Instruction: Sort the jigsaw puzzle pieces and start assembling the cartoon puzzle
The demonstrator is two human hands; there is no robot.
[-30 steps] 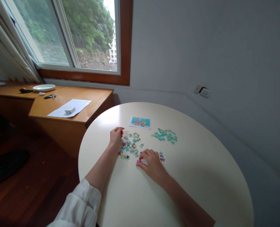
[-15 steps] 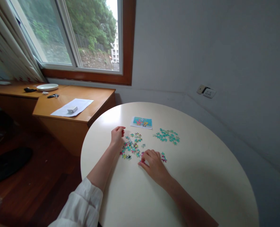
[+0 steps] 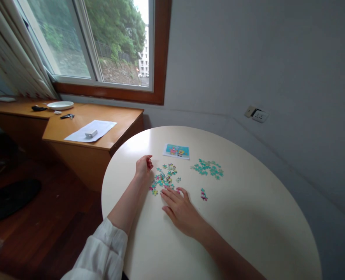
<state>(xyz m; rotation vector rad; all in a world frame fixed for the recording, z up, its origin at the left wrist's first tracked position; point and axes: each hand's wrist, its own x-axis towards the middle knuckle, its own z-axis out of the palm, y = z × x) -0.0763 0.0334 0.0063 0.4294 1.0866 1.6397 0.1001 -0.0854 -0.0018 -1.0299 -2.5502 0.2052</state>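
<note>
A heap of coloured jigsaw pieces point(image 3: 164, 179) lies on the round cream table point(image 3: 248, 217). My left hand point(image 3: 143, 166) rests curled at the heap's left edge; what its fingers hold, if anything, is hidden. My right hand point(image 3: 179, 209) lies flat with fingers stretched out, fingertips touching the near edge of the heap. A small pink and teal cluster of pieces point(image 3: 203, 194) sits just right of that hand. Further back lie a group of teal pieces point(image 3: 207, 168) and a small cartoon reference picture point(image 3: 176, 151).
A wooden desk point(image 3: 102, 136) stands left of the table under the window, carrying a sheet of paper point(image 3: 90, 130) with a small white box, a white plate point(image 3: 60, 105) and small dark items. A wall socket point(image 3: 256, 114) is at right. Dark wooden floor lies lower left.
My right hand has opened flat and slid left to the heap's near edge, uncovering the small pink and teal cluster. The left hand has barely moved.
</note>
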